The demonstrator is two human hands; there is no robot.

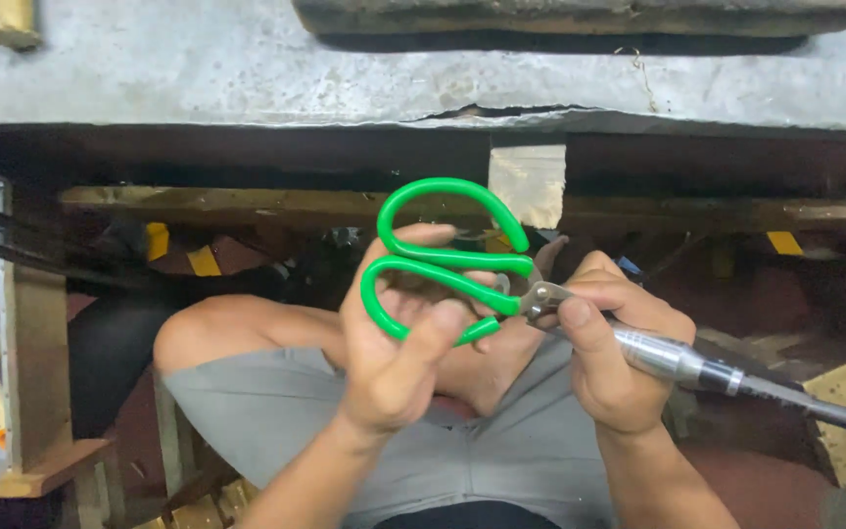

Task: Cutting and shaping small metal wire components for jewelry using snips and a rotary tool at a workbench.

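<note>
Centre of the frame: left hand clasped around green-handled scissors, thumb pressed across the lower loop. Just right: right hand closed around a metal rotary tool, its tip touching the scissors' pivot. Grey shorts below; concrete ledge along the top.
</note>
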